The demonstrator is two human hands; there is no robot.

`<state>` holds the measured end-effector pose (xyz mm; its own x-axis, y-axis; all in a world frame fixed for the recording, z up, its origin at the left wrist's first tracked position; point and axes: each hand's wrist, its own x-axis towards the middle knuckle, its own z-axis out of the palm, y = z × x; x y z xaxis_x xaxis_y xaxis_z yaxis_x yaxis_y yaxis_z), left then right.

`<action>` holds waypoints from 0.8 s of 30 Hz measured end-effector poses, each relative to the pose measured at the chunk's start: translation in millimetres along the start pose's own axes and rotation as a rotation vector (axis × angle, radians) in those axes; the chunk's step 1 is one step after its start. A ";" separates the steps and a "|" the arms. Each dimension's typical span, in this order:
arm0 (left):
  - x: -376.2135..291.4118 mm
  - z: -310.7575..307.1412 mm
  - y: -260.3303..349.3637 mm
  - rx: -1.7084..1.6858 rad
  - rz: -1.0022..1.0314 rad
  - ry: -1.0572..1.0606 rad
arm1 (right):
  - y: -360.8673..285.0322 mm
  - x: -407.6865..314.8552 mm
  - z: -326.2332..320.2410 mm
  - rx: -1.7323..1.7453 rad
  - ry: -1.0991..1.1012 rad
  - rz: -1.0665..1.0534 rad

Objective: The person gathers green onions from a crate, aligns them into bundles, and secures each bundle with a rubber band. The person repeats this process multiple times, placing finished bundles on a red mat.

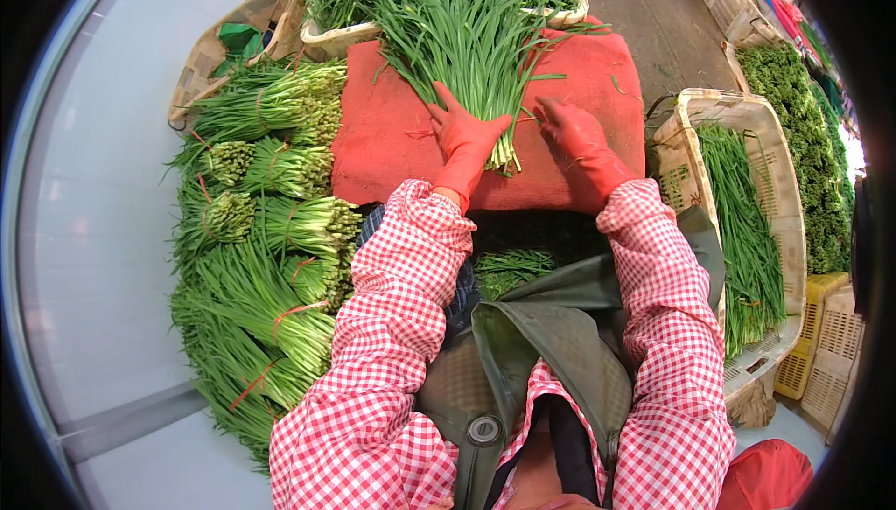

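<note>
My left hand, in a red rubber glove, lies over a loose bunch of green garlic chives. Its thumb and fingers spread around the lower stems. The pale cut ends point towards me, and the leaves fan out away from me. Just right of the stems is my right hand, also gloved in red and slightly blurred. Its fingers are loosely parted, with nothing clearly held in them. Under the bunch is a red cloth-covered work surface. A thin red tie lies on it, left of my left hand.
Tied chive bundles are piled at the left. Beyond the cloth stands a crate heaped with loose chives. Another plastic crate at the right holds more chives. Further right are curly greens and a yellow crate.
</note>
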<state>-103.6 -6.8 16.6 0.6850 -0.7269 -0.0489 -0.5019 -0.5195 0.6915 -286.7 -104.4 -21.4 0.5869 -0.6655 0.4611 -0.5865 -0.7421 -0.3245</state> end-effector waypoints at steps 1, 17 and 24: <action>-0.4 -0.6 0.0 0.000 0.002 -0.003 | -8.5 4.0 3.8 -0.094 -0.088 -0.041; 25.0 -42.7 -25.7 -0.260 0.308 -0.064 | -28.2 52.0 -19.9 -0.260 0.023 -0.291; 87.6 -90.8 -126.9 0.142 0.185 -0.295 | -28.6 48.0 -21.0 -0.238 -0.051 -0.220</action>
<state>68.0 36.3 -10.0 0.4052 -0.9014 -0.1524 -0.6850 -0.4098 0.6024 -253.4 -113.4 27.4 0.7376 -0.4993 0.4547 -0.5531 -0.8329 -0.0173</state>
